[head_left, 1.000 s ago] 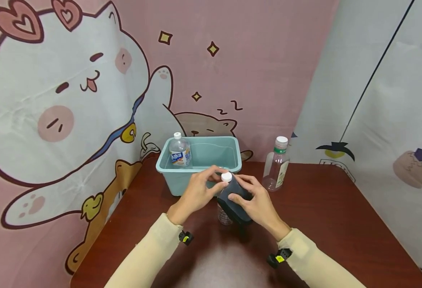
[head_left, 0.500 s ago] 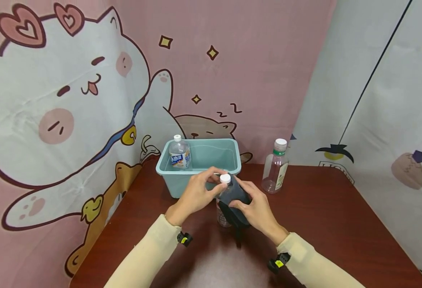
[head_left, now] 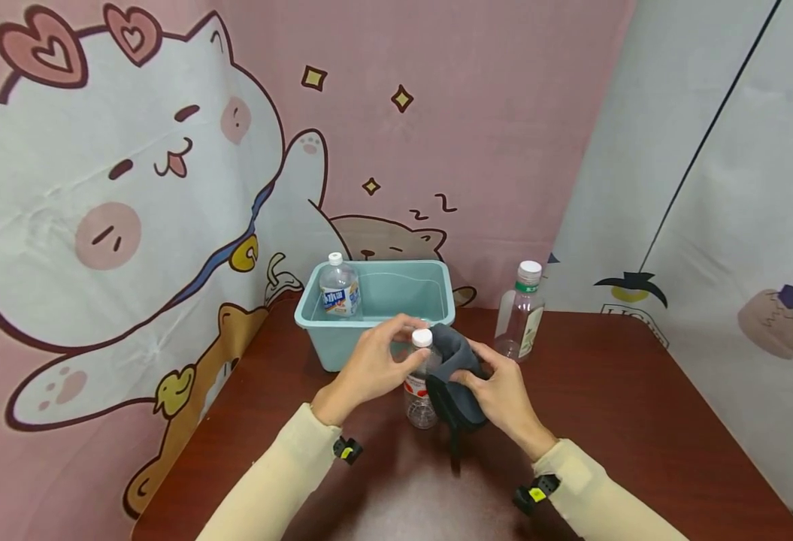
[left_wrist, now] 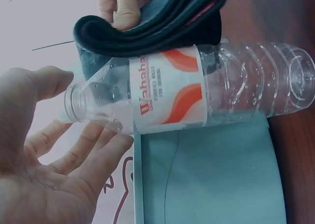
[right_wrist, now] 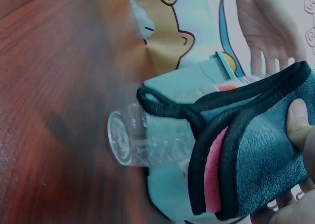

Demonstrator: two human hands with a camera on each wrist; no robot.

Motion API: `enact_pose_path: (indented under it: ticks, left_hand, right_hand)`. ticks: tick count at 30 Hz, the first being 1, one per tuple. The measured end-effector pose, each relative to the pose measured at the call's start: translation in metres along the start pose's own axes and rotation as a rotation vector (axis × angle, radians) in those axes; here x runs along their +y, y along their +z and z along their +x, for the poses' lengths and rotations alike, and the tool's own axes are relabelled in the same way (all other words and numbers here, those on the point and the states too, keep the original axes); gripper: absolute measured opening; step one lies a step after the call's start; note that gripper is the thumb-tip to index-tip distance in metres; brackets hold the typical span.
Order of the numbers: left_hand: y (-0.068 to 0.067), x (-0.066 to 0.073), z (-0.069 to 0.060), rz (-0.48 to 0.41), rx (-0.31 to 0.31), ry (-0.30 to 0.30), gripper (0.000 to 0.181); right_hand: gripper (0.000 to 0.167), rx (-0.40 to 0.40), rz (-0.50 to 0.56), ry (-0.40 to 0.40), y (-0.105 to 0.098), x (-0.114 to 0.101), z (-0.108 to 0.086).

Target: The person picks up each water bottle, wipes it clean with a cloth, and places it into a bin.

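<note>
In the head view my left hand holds a clear plastic bottle by its white cap and neck, thumb on one side and fingers on the other. The bottle stands upright; its red and white label shows in the left wrist view. My right hand grips a folded dark grey-blue cloth with black edging and a hanging loop. The cloth lies against the bottle's right side and hides part of it. A strip of pink shows between its folds in the right wrist view.
Behind the hands stands a light teal bin with another capped bottle inside at its left. To the right, a clear bottle with a white cap and green ring stands on the brown table. A cartoon curtain hangs behind.
The cloth has shifted rightward with my right hand, from over the bottle's upper body to its side, so the label now shows. My left hand stays at the cap.
</note>
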State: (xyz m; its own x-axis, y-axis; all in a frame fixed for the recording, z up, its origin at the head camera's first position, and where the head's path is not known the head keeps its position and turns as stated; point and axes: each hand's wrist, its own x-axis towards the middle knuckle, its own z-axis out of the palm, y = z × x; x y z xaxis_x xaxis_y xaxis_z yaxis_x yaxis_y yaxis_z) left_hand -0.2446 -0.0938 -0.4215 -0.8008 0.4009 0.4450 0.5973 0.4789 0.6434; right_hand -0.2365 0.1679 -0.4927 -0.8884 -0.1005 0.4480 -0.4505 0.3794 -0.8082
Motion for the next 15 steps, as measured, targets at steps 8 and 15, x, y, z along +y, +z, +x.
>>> enact_pose_path:
  ticks: [8, 15]
  left_hand:
    - [0.004, 0.001, 0.001, -0.012, 0.029, -0.027, 0.040]
    - [0.001, -0.002, 0.001, -0.080, 0.017, -0.041, 0.046]
  right_hand:
    - [0.053, 0.017, 0.111, 0.007, -0.020, 0.005, 0.005]
    - [0.048, 0.048, 0.139, -0.021, -0.034, 0.003, 0.008]
